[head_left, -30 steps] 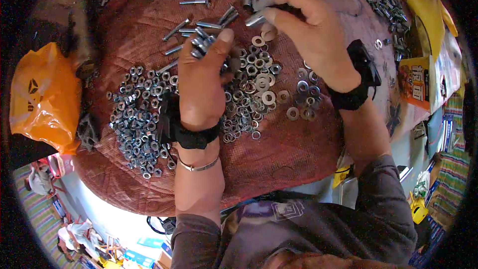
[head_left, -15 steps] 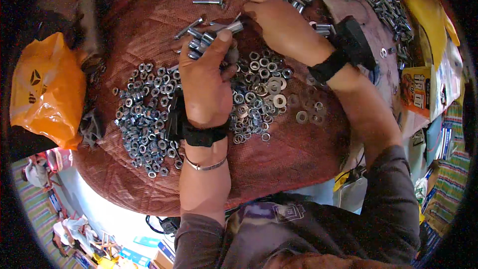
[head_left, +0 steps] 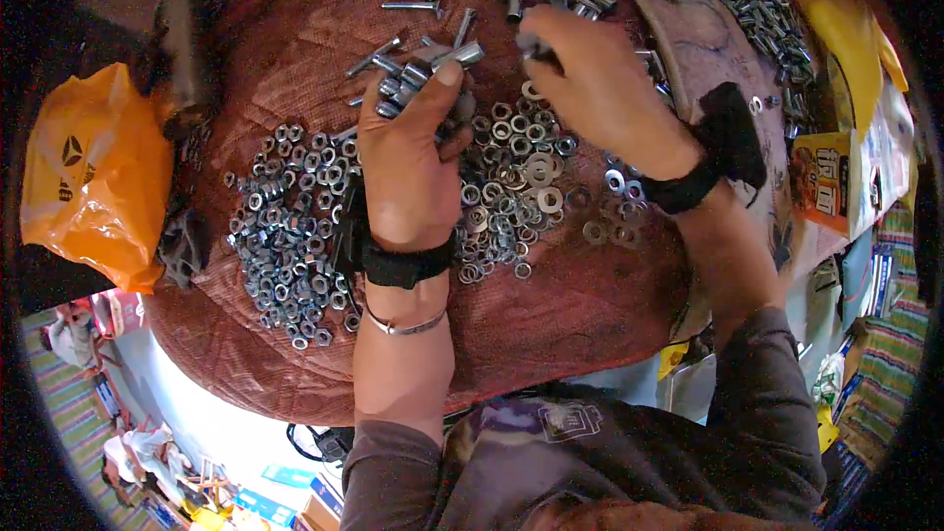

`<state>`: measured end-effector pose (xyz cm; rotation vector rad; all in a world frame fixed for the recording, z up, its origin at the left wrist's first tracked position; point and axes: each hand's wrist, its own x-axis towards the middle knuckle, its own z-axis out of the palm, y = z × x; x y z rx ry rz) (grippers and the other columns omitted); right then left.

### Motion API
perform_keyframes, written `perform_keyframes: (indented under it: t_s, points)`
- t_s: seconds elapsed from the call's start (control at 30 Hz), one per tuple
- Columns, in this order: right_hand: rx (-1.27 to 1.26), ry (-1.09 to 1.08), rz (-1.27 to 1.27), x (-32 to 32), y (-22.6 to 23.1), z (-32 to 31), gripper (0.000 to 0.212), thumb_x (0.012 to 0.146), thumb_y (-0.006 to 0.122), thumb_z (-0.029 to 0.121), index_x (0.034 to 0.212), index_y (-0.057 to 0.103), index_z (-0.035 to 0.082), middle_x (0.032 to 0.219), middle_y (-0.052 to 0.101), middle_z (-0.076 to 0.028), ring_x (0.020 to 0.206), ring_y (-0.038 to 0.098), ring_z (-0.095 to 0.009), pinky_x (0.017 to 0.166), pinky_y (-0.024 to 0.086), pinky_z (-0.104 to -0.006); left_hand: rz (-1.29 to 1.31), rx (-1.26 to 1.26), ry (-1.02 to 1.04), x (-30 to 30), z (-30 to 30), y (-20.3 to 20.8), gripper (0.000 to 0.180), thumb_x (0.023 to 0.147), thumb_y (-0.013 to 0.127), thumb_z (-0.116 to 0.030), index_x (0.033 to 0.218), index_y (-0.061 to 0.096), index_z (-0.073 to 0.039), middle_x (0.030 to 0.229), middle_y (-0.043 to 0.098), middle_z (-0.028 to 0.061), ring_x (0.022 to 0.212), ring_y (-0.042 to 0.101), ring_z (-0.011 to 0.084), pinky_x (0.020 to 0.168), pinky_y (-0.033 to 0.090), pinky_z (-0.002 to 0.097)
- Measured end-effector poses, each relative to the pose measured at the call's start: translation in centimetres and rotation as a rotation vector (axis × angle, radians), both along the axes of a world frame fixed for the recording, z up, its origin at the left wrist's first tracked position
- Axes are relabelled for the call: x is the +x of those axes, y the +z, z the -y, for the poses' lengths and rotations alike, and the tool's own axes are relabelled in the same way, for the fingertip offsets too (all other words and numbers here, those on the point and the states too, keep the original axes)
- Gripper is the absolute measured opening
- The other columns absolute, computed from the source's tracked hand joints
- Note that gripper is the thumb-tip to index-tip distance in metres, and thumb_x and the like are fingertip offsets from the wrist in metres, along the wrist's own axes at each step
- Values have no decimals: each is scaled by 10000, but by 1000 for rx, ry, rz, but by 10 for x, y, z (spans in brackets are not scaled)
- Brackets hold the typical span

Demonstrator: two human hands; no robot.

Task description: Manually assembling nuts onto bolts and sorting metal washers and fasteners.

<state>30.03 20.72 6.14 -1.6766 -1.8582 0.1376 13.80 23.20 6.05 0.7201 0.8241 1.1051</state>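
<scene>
A bundle of short silver steel bolts (head_left: 418, 74) lies gripped in the curled fingers of the left hand (head_left: 408, 172), palm down over the reddish-brown quilted cloth (head_left: 580, 315). The right hand (head_left: 595, 88) pinches one small dark bolt (head_left: 531, 45) at its fingertips, just above a heap of silver washers (head_left: 511, 172). Grey hex nuts (head_left: 290, 226) lie piled left of the wrist.

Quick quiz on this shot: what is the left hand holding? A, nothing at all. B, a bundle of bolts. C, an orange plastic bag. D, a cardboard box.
B: the left hand is curled around a bundle of bolts whose ends stick out past its fingers, while the orange bag lies untouched at the far left.
</scene>
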Motion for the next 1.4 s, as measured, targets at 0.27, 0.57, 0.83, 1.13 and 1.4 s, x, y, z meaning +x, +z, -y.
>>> perform_keyframes:
  t_s: [0.27, 0.57, 0.83, 1.13, 1.4]
  points:
    - [276, 131, -171, 7, -14, -10, 226, 764, 591, 134, 936, 536, -4, 866, 562, -203, 816, 549, -396, 685, 453, -441, 37, 13, -57, 0, -2, -3, 134, 793, 669, -109, 905, 595, -99, 747, 603, -31, 598, 533, 61, 457, 357, 168]
    - [-22, 236, -345, 8, 12, 10, 138, 810, 569, 126, 917, 570, 38, 686, 546, -174, 632, 554, -353, 554, 434, -385, 2, -29, -57, -1, -2, -4, 159, 777, 687, -110, 896, 585, -89, 729, 580, -27, 603, 521, 63, 454, 331, 167]
    - [138, 221, -275, 0, 13, 11, 110, 828, 579, 101, 899, 563, 18, 625, 535, -50, 566, 527, -132, 516, 405, -286, -153, 39, -130, -1, 0, 0, 152, 772, 697, -127, 874, 594, -82, 707, 580, -26, 538, 484, 64, 447, 322, 172]
    - [-105, 195, -469, -2, 19, 14, 144, 891, 525, 166, 938, 546, 31, 702, 546, -15, 611, 510, -62, 544, 415, -211, -11, -57, -177, 3, 4, 0, 145, 772, 692, -116, 872, 591, -88, 691, 575, -16, 536, 491, 65, 443, 342, 180]
    - [-73, 294, -813, -17, 8, 12, 372, 978, 344, 304, 991, 550, -5, 960, 572, -63, 906, 522, -128, 840, 404, -263, 13, -134, -343, 10, 15, 11, 211, 766, 694, -115, 926, 558, -87, 707, 576, -14, 561, 505, 61, 457, 373, 182]
